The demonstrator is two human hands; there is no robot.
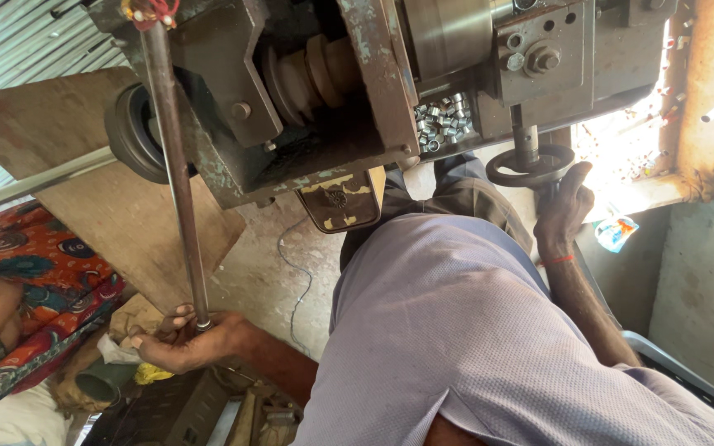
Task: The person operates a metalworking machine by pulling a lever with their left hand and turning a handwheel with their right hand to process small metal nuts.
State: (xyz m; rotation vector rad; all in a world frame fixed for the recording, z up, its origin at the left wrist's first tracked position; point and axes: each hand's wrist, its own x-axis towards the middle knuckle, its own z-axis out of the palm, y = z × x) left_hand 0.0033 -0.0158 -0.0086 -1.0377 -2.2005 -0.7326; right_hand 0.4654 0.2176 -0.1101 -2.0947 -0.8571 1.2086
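Note:
My left hand (177, 340) is closed around the lower end of a long thin steel rod (177, 165). The rod runs up into the back of an old grey-green lathe (233, 91). My right hand (564, 206) reaches up on the right, with its fingers curled on the rim of a small black handwheel (530, 169) under the machine's carriage. A red thread circles that wrist. My lilac shirt (456, 330) fills the lower middle of the view.
A heap of small shiny metal rings (444, 124) lies in the machine's tray. A wooden board (84, 165) leans by a corrugated wall on the left. A person in orange patterned cloth (35, 272) sits at far left. A thin cable (295, 281) trails over the concrete floor.

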